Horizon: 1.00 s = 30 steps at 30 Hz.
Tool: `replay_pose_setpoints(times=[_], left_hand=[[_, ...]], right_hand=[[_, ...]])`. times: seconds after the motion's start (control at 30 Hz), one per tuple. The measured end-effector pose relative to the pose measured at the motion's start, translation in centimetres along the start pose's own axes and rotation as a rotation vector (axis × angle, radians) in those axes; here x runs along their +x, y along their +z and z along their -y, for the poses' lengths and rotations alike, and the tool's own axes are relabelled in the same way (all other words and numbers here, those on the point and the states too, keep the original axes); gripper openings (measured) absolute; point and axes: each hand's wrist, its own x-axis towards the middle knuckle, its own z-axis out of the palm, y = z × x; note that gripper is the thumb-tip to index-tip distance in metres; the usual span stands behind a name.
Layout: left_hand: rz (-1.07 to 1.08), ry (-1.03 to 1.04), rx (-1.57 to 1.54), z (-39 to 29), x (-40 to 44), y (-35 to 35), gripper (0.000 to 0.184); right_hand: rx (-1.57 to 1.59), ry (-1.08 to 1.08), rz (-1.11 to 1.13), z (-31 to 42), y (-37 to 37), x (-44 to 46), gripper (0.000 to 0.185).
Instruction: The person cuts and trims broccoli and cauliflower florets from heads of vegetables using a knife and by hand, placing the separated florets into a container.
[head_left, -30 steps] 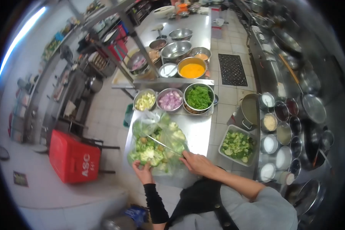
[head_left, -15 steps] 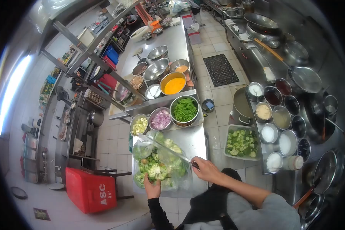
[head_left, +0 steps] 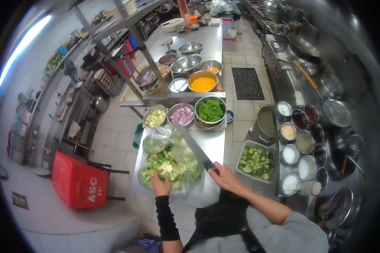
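Observation:
My right hand is closed on the dark handle of a large knife. The blade points up and left, above the clear plastic bag. The bag lies on the steel table and holds broccoli and paler cauliflower pieces. My left hand, with a black sleeve on the forearm, reaches in at the bag's near side. Its thumb and fingers close around a pale cauliflower floret; the fingertips are partly hidden among the pieces. The blade is apart from my left hand.
Behind the bag stand bowls of pale yellow chopped vegetable, chopped purple onion and cut green vegetable. A tub of cut greens sits at the right, beside seasoning containers. A red box stands left.
The view has shifted. The knife has swung so its broad blade shows more clearly, still in my right hand. My left hand has stayed at the vegetables in the bag.

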Motion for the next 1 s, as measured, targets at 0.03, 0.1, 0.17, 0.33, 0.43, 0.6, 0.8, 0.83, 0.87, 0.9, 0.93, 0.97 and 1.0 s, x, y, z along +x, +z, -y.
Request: replay_pose_setpoints(times=[0.03,0.1,0.17,0.33,0.43,0.6,0.8,0.83,0.87,0.9,0.93,0.97,1.0], left_hand=[[-0.069,0.044,0.003,1.4,0.5,1.0,0.04],[-0.164,0.143,0.016,2.9,1.0,2.0,0.036],[-0.242,0.177,-0.01,4.4,1.8,2.8,0.035],[-0.394,0.178,-0.211,2.6,1.1,2.0,0.025],[-0.296,0.046,-0.177,3.3,0.3,1.9,0.032],[-0.196,-0.078,-0.364,3.5,-0.1,0.8,0.036],[-0.295,-0.15,-0.187,1.7,-0.2,0.9,0.035],[-0.295,-0.163,-0.194,1.7,-0.2,0.8,0.035],[-0.294,-0.171,-0.202,1.9,-0.1,0.7,0.035],[-0.29,-0.175,-0.209,1.9,0.1,0.6,0.035],[-0.289,-0.191,-0.235,1.8,0.1,0.6,0.035],[-0.286,-0.207,-0.262,1.5,0.0,0.7,0.036],[-0.284,-0.224,-0.288,1.2,-0.1,0.8,0.036]], right_hand=[[0.039,-0.009,-0.017,0.6,0.1,-0.1,0.035],[0.013,-0.039,-0.017,0.8,0.3,0.1,0.037],[0.036,0.013,0.056,0.9,0.3,1.1,0.037],[0.156,-0.064,0.061,1.9,1.9,2.3,0.029],[0.222,0.01,0.098,1.6,2.8,2.4,0.026],[0.271,0.107,0.089,1.7,3.7,1.7,0.026],[0.064,0.045,0.207,0.4,2.7,0.8,0.022],[-0.057,-0.033,0.195,0.7,2.7,0.6,0.02],[-0.174,-0.114,0.178,1.2,2.7,0.3,0.019],[-0.236,-0.113,0.199,2.3,2.6,0.1,0.017],[-0.235,-0.106,0.219,2.8,2.8,0.1,0.026],[-0.234,-0.098,0.238,3.1,3.1,0.1,0.035],[-0.233,-0.089,0.258,3.1,3.2,0.2,0.045]])
